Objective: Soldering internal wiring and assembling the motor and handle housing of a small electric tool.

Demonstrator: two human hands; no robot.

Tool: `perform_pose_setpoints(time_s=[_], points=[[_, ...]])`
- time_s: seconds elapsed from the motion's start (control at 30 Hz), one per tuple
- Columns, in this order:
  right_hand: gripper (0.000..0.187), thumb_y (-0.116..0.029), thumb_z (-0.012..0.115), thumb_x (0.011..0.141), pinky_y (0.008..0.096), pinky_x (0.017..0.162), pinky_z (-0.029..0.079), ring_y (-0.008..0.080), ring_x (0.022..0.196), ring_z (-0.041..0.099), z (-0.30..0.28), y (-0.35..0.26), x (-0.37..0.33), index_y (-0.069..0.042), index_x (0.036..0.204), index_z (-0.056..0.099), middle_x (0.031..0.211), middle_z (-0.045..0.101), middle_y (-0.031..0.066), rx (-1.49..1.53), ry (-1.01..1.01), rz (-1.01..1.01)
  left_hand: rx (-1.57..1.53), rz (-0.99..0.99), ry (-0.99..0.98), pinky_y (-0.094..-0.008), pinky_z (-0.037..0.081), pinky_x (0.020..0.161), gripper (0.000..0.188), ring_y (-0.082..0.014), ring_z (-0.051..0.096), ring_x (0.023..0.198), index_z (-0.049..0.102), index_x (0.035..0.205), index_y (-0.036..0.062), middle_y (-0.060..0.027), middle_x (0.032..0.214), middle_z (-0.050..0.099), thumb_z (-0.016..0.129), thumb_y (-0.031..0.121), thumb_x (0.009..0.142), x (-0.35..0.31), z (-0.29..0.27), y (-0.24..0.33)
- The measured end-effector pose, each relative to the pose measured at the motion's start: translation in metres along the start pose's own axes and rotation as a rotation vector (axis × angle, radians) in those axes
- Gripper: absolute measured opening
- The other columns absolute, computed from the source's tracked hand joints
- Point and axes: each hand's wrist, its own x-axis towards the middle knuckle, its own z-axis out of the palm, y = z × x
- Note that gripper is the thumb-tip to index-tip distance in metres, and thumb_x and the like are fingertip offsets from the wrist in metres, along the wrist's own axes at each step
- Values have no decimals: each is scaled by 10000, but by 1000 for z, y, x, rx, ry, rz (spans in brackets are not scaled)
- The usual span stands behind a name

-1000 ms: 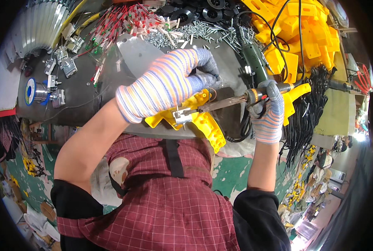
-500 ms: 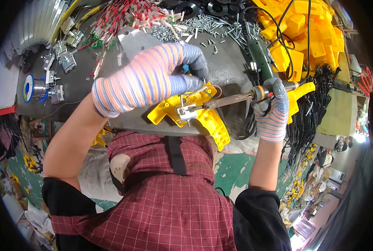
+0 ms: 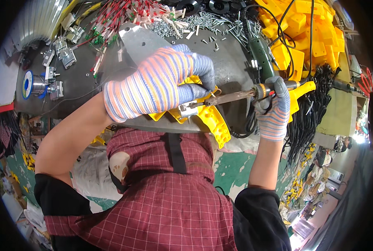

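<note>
My right hand (image 3: 273, 109), in a striped glove with grey fingers, is closed around a soldering iron (image 3: 230, 98). The iron's metal barrel points left, its tip end close to a small silver boxy metal component (image 3: 188, 109). That component sits at a yellow plastic housing (image 3: 213, 125) on the near edge of the table. My left hand (image 3: 163, 81), gloved alike, reaches over the housing and hides much of it. Its thumb and forefinger pinch a thin wire (image 3: 213, 93) just above the iron's barrel.
At the left stand a solder spool (image 3: 38, 85) and several metal components (image 3: 66, 56). Red wires (image 3: 121, 19), loose screws (image 3: 203, 25) and a grey metal plate (image 3: 142, 42) lie farther back. Yellow housings (image 3: 307, 33), a green corded tool (image 3: 259, 54) and black cables (image 3: 316, 96) are at the right.
My left hand has shifted right and slightly down, covering more of the yellow housing, its fingertips now nearer the iron. My right hand and the iron have barely moved.
</note>
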Motion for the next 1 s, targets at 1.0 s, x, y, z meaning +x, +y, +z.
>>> perform_pose_setpoints(time_s=[1.0], points=[[201,-331,667,932,308,649,563,153,752,672,-1,4,-2,-139,983,636,862,672,3,71,33,18,19,30,-342,-397,490,843,131,-289,621,929,685,852,46,-100,912,655,718,135,763,11,-27,-6]])
